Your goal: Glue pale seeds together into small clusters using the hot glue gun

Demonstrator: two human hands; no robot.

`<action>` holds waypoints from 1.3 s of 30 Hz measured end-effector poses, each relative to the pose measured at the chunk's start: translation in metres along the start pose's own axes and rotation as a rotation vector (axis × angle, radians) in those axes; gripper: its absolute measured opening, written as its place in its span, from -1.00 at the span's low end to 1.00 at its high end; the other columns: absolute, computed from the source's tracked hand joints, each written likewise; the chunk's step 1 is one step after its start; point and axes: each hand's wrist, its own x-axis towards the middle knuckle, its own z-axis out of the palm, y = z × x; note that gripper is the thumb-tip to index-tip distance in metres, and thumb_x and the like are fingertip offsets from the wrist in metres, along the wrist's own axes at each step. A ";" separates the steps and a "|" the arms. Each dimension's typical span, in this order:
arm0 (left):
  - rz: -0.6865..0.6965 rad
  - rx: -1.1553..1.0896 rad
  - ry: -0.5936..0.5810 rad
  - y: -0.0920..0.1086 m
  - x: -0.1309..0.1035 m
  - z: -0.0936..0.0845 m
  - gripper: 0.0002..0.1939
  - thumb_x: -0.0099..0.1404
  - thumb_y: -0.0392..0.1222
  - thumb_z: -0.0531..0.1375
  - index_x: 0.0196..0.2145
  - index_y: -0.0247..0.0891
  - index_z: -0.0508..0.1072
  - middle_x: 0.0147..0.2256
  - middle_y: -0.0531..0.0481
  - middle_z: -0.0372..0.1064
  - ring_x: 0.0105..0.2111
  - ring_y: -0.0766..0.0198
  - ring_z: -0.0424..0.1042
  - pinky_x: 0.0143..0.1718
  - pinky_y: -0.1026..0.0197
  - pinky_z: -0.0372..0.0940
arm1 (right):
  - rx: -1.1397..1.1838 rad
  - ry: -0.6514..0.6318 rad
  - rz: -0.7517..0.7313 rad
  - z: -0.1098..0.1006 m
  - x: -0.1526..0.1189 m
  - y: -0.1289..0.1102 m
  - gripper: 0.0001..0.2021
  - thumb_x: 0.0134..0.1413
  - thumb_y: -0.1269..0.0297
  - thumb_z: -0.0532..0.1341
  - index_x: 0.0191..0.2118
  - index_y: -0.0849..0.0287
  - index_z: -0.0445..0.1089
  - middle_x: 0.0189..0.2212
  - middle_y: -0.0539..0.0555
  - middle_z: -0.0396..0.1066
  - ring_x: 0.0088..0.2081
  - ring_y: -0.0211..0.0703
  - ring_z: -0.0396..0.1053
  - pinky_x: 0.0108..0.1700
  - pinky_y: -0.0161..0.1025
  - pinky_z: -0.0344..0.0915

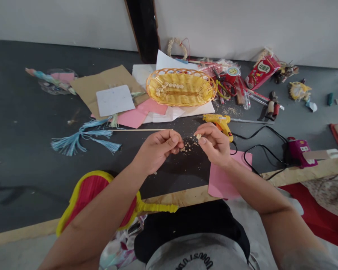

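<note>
My right hand [215, 144] pinches a small pale piece [198, 137], perhaps wood, between thumb and fingertips. Facing it across a short gap is my left hand [160, 148], closed with its thumb against curled fingers; whatever is inside is hidden. Small pale crumbs [187, 147] lie scattered on the dark table [174, 183] below and between the hands. A thin straight stick [135, 130] runs along the far side of my left hand, and I cannot tell if the fingers touch it. Just beyond my right hand lies a yellow glue gun [219, 122].
A yellow wicker basket [183, 99] holding small pale pieces stands on papers at the back. Blue tassels [76, 140] lie left. A red-and-yellow fan [87, 187] rests under my left forearm, pink paper [222, 180] under the right. A black cord [259, 131] crosses to a purple box [298, 148].
</note>
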 end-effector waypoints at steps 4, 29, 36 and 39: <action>-0.104 -0.049 0.014 -0.002 0.001 -0.001 -0.70 0.04 -0.09 0.46 -0.30 -0.29 0.61 -0.40 -0.04 0.52 -0.49 0.39 0.35 -0.43 0.33 0.26 | -0.056 -0.048 -0.018 0.000 0.001 -0.004 -0.91 0.24 0.29 0.21 -0.18 0.11 0.44 -0.31 0.06 0.43 -0.22 -0.17 0.40 -0.17 -0.15 0.38; -0.169 -0.121 0.041 -0.002 0.001 0.001 -0.71 0.06 -0.01 0.45 -0.32 -0.25 0.66 -0.28 -0.12 0.60 -0.37 0.31 0.45 -0.33 0.28 0.34 | -0.322 -0.100 -0.161 0.004 0.001 -0.007 -0.70 0.10 0.22 0.35 -0.08 0.10 0.33 -0.18 0.14 0.41 -0.09 -0.04 0.41 -0.07 -0.02 0.41; -0.207 -0.161 0.048 -0.004 0.001 0.001 -0.69 0.06 -0.02 0.44 -0.26 -0.23 0.66 -0.25 -0.12 0.61 -0.35 0.30 0.48 -0.33 0.30 0.36 | -0.421 -0.060 -0.217 0.004 0.000 -0.007 -0.76 0.09 0.29 0.36 -0.12 0.05 0.37 -0.22 0.09 0.37 -0.19 -0.07 0.37 -0.15 -0.05 0.37; -0.200 -0.137 0.039 -0.005 0.000 0.002 -0.72 0.07 -0.04 0.44 -0.29 -0.26 0.66 -0.33 -0.09 0.58 -0.37 0.31 0.46 -0.34 0.28 0.36 | -0.455 -0.067 -0.211 0.003 0.001 -0.005 -0.73 0.12 0.30 0.33 -0.05 0.02 0.39 -0.22 0.10 0.37 -0.17 -0.06 0.38 -0.16 -0.04 0.38</action>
